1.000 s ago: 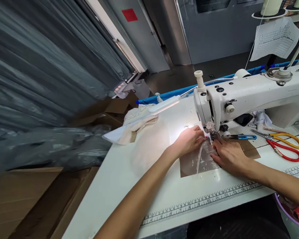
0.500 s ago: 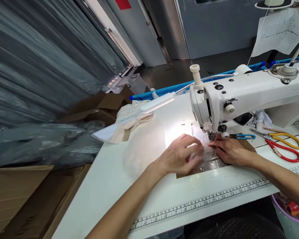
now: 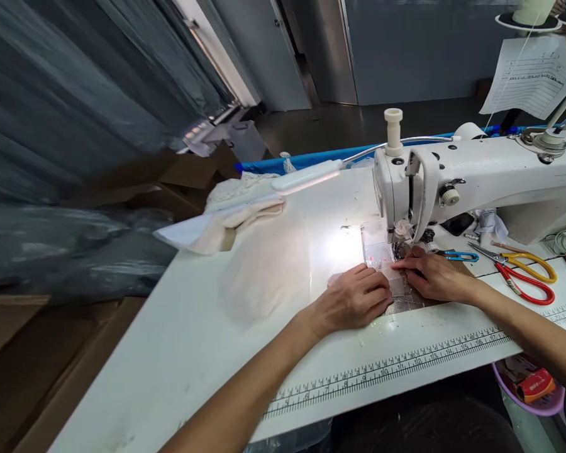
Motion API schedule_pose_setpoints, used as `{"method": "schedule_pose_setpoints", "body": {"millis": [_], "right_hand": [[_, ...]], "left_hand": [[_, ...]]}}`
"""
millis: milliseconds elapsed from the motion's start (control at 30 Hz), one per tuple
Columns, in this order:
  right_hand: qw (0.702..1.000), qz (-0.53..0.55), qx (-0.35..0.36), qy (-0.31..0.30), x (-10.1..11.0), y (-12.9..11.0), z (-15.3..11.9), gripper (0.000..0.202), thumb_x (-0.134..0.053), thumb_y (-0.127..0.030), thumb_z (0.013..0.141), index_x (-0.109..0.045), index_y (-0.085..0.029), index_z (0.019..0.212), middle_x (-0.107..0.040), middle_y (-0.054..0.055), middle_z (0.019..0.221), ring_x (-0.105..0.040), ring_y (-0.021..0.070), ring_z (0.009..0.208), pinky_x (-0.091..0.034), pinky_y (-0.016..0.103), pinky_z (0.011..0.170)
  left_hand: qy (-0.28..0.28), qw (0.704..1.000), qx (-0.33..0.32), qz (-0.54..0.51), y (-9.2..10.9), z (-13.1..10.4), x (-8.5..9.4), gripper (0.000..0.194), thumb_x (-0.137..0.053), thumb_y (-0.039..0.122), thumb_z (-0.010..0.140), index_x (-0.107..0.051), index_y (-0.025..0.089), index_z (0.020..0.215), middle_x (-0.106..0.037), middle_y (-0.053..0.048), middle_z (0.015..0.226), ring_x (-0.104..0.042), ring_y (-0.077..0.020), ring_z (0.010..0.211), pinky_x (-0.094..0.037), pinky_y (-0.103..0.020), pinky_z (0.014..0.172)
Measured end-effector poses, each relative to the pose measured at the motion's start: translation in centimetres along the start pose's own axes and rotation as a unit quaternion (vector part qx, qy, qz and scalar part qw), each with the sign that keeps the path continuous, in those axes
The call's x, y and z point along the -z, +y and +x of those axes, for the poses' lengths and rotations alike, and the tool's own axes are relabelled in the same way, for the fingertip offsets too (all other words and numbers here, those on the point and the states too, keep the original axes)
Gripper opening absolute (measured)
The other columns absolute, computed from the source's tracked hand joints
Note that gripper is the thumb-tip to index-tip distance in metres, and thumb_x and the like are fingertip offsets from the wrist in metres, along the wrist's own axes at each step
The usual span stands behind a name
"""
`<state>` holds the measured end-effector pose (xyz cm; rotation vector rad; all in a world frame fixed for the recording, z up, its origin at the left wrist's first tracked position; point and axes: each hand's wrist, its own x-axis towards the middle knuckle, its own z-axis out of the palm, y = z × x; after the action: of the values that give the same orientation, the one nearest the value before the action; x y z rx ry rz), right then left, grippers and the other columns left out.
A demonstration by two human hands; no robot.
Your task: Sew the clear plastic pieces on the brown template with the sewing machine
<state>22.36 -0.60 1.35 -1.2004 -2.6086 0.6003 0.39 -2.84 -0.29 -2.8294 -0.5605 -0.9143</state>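
Observation:
Under the needle area of a white sewing machine [image 3: 403,182] lies a thin, whitish, see-through piece of fabric [image 3: 376,246] with small pink marks. My left hand [image 3: 358,297] rests low on its near left part, fingers curled and pressed together; what lies beneath the fingertips is hidden. Close to the presser foot, my right hand [image 3: 427,274] has its index finger stretched left onto the fabric and its thumb tucked beneath, closed at the fabric's edge. A shiny clear-and-brown sheet [image 3: 408,304] shows beneath the hands.
Right of my right hand lie blue thread snips [image 3: 460,256] and scissors [image 3: 523,270] with red and yellow handles. A lit lamp [image 3: 306,177] reaches over the table. Pale folded cloth [image 3: 249,217] lies left. A printed ruler [image 3: 387,371] runs along the front edge.
My left hand, raised and blurred with fingers apart before, has come down onto the work, its fingers now together. My right hand stays beside the presser foot. The camera view has shifted slightly.

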Motion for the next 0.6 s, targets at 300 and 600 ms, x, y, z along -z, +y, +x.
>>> {"method": "schedule_pose_setpoints", "body": {"millis": [300,600], "right_hand": [[0.991,-0.102,0.087,-0.013,-0.3,1.1,0.2,0.041,-0.041,-0.021,0.096,-0.058,-0.022,0.133,-0.063,0.013,0.107,-0.06,0.0186,0.077,-0.046,0.03,0.067],[0.996,-0.074,0.046,-0.016,0.0,0.9,0.6,0.038,-0.043,-0.025,0.097,-0.059,-0.023,0.131,-0.065,0.01,0.107,-0.063,0.0195,0.078,-0.049,0.032,0.068]], "left_hand": [[0.003,0.99,-0.074,0.124,0.6,-0.1,0.5,0.023,-0.052,0.01,0.094,-0.057,0.015,0.072,-0.071,-0.005,0.091,-0.061,-0.0129,0.072,-0.05,-0.028,0.064],[-0.034,0.988,-0.045,0.141,0.5,-0.7,0.9,0.02,-0.048,0.005,0.093,-0.06,0.014,0.082,-0.072,-0.005,0.09,-0.062,-0.0118,0.065,-0.054,-0.026,0.059]]}}
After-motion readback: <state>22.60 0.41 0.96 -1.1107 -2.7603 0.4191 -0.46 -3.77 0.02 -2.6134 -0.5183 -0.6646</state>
